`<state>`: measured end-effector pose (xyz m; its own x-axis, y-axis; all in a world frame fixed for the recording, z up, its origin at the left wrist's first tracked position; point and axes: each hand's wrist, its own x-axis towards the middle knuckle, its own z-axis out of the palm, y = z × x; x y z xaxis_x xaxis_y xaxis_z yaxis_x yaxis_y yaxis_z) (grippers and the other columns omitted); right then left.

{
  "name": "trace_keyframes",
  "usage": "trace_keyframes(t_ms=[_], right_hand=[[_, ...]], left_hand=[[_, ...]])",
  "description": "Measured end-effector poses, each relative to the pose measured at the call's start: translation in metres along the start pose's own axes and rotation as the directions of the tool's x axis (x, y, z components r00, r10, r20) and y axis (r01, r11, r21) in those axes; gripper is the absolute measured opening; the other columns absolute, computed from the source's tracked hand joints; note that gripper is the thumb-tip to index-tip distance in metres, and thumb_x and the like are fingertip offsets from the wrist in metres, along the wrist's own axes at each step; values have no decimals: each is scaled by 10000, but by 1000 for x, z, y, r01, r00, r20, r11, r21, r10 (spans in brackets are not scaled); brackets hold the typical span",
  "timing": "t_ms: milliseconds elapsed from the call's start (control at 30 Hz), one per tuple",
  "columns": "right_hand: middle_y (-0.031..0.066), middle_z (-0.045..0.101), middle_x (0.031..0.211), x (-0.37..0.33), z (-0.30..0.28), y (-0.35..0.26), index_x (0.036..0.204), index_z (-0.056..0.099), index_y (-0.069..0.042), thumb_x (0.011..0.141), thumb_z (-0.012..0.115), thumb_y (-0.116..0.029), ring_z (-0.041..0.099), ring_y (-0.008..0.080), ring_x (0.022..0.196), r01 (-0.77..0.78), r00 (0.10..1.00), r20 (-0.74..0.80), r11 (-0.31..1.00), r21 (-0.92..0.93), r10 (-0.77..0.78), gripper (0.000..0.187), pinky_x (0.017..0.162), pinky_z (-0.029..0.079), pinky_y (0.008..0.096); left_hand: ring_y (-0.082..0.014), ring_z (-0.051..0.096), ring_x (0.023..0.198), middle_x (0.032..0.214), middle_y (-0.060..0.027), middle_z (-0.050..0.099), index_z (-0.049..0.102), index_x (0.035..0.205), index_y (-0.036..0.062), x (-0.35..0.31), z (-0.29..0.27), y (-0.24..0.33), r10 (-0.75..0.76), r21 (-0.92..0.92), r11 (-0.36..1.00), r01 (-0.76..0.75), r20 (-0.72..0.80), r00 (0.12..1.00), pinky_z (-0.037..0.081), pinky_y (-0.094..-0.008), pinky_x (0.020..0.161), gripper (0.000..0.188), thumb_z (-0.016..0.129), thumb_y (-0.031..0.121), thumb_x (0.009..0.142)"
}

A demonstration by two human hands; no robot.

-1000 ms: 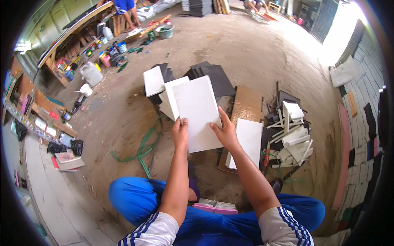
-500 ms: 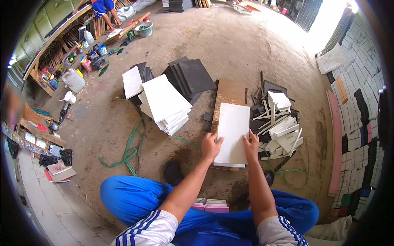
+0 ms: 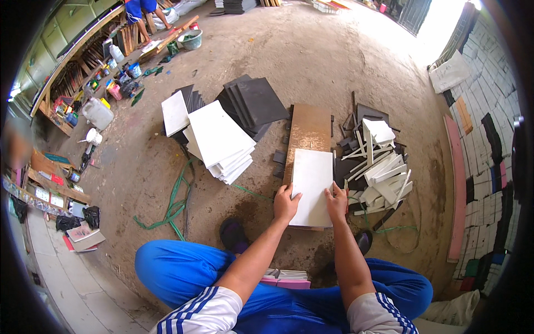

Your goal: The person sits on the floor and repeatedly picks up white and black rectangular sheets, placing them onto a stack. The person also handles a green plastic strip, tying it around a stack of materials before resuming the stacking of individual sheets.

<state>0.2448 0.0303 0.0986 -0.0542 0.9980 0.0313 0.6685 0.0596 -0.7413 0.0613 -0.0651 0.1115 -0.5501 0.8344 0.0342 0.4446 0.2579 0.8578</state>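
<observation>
Between my hands is a white rectangular sheet (image 3: 312, 186), which looks like foam board, lying lengthwise over the near end of a worn brown wooden board (image 3: 310, 123). My left hand (image 3: 285, 203) grips its left edge, with the thumb on the top face. On the opposite edge my right hand (image 3: 336, 203) holds it the same way. Whether one sheet or more lies under my palms is hidden. Left of the board, a fanned stack of larger white sheets (image 3: 218, 136) rests beside black sheets (image 3: 257, 103).
Right of the board lies a heap of white and black offcuts (image 3: 384, 175). Green strapping (image 3: 177, 203) trails over the floor at left. Pink-edged pieces (image 3: 289, 283) sit between my legs. Another person (image 3: 139, 16) stands far left, near a grey-green basin (image 3: 191, 40).
Both hands have drawn the white sheet slightly toward me, baring more of the brown board beyond it. The far-left person's legs have shifted.
</observation>
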Motion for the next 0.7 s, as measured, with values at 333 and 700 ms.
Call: trace_keyframes(t_ms=[333,700], right_hand=[[137,585,1023,-1,1,-1,1419,620,-80,926,763,-251,604,281,966,-17,1000,2,999,-34,17,541,870,504,402],[165,666,1158,-13,65,-177,1321,643,-71,873,777,-234,593,358,1129,472,879,144,873,-123,-455,495,972,484,463]], left_hand=[[-413,618,1200,1302,-272,633,651,1328,-29,3,2,-7,-50,-32,998,52,73,996,502,-450,1020,588,790,320,876],[-380,590,1141,1199,-209,660,690,1180,17,63,-100,-65,-38,10,998,67,-742,670,431,-516,1013,324,744,192,913]])
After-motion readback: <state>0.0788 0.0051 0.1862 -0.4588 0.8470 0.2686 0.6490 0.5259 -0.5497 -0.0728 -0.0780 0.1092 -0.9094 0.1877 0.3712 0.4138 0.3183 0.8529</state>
